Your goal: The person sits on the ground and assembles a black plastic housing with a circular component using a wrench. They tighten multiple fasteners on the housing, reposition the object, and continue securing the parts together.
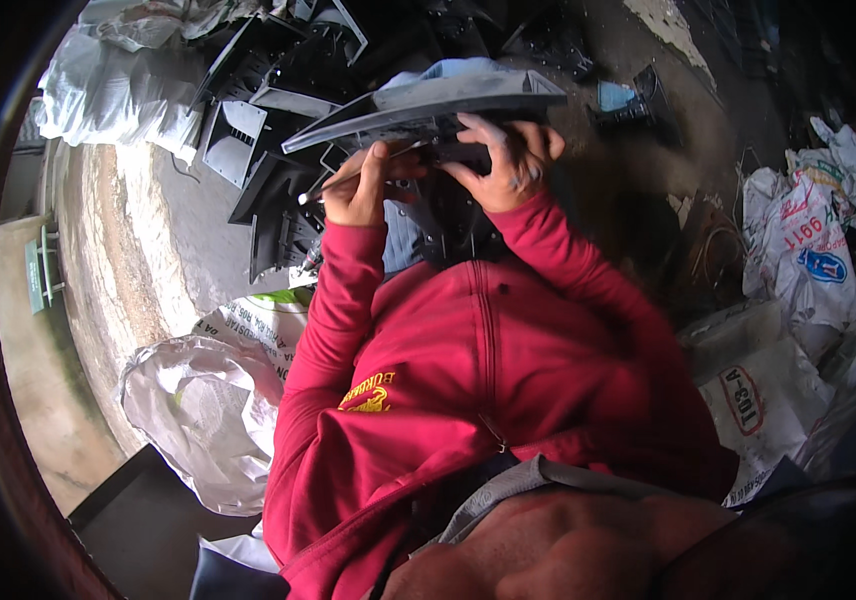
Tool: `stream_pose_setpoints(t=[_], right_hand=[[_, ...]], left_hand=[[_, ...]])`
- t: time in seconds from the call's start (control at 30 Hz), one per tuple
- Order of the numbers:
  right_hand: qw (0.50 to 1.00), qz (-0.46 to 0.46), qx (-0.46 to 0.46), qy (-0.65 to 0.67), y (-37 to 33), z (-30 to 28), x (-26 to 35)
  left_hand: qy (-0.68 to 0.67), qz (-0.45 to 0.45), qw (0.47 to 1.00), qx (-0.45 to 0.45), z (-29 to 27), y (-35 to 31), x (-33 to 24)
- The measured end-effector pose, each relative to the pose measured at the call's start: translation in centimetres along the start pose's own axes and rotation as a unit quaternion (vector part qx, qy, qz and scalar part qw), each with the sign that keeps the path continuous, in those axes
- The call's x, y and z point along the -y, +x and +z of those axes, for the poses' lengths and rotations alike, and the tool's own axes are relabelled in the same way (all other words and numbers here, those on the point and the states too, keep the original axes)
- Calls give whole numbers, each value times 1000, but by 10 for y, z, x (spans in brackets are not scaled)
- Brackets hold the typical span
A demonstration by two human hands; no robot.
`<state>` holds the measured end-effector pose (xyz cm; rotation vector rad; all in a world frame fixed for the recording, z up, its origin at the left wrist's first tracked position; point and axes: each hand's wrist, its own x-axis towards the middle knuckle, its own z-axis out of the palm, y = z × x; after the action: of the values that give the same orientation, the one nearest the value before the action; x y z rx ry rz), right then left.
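Note:
A wide dark panel with a grey rim (428,112), like a flat-screen casing, is tilted in front of me above my lap. My left hand (356,188) is closed around a thin rod-like tool (316,195) with a pale end, just under the panel's near edge. The tool's other end runs toward the panel's underside, where my fingers partly hide it. At the panel's right part, my right hand (510,165) grips the near edge, thumb below and fingers bent, with grey smudges on them. Dark plastic parts lie below and behind the hands.
Dark plastic casings (283,195) are heaped ahead and to the left. A clear plastic bag (113,90) stands far left. An open white sack (198,420) is by my left side, with printed white sacks (798,240) at right. A dark frame with a blue piece (633,100) lies far right.

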<state>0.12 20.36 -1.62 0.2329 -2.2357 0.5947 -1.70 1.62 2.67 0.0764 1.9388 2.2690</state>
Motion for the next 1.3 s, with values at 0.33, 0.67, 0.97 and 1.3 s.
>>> stream_pose_setpoints(t=[0.33,0.67,0.97,1.3], right_hand=[[1000,-7,-28,1,0,7,1],[1000,-14,5,-8,4,5,4],[1000,1,-9,12,2,5,6],[1000,6,17,8,2,-6,5]], left_hand=[[607,257,751,36,35,6,-18],[63,-82,992,77,-18,18,7],[225,137,964,27,4,3,-6],[672,274,681,100,22,29,-2]])
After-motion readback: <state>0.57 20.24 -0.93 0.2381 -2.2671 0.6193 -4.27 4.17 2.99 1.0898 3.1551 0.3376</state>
